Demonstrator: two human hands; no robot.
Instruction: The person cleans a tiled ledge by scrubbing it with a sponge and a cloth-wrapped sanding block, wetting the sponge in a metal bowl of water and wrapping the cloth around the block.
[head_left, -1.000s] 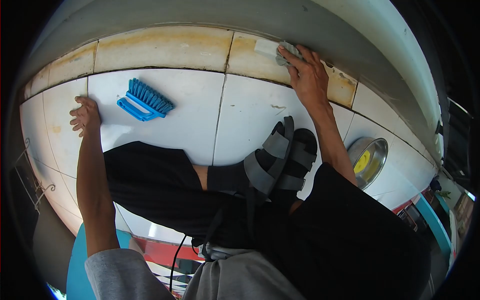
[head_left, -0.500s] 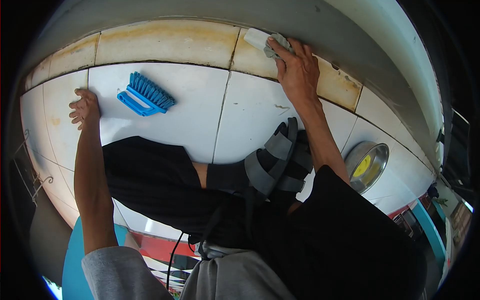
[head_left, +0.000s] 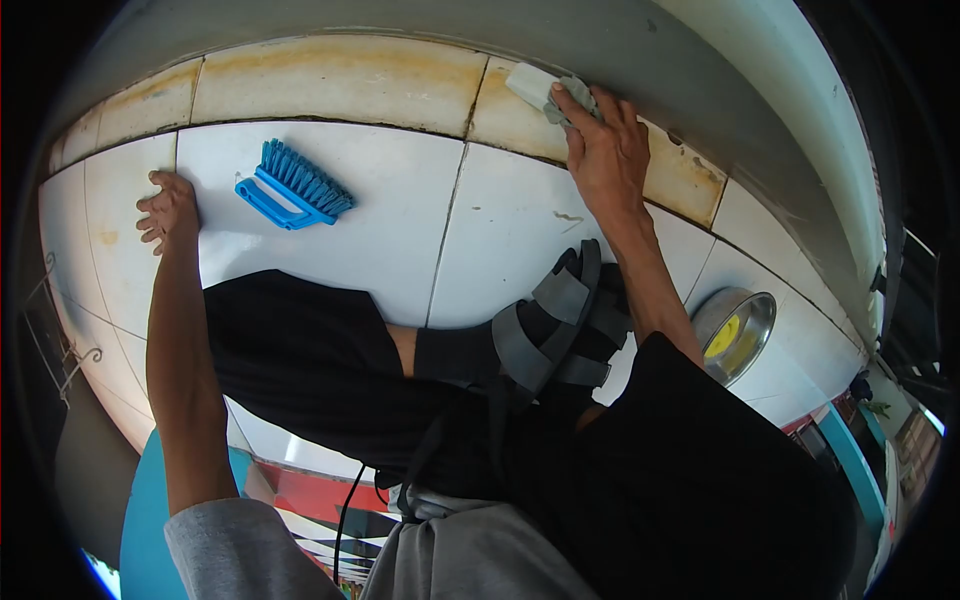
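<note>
My right hand (head_left: pixel 612 155) presses a crumpled grey cloth-like piece (head_left: pixel 570 98) against the yellow-stained baseboard tile (head_left: pixel 497 115). A flat whitish piece (head_left: pixel 530 84) sticks out on the left side of the grey one and touches the same tile. Whether the two are joined I cannot tell. My left hand (head_left: pixel 170 210) rests on the white floor tiles (head_left: pixel 380 215) at the left, fingers apart, holding nothing. Between my hands, nearer the left one, lies a blue scrub brush (head_left: pixel 295 187) with its bristles toward the wall.
A metal bowl (head_left: pixel 762 325) with something yellow in it stands on the floor right of my right forearm. My sandaled foot (head_left: pixel 560 310) and bent leg (head_left: pixel 300 320) take up the near floor. A grey wall (head_left: pixel 400 30) rises above the baseboard.
My right hand has slid slightly right and down along the baseboard tile, taking the grey and whitish pieces with it. My left hand stays in place.
</note>
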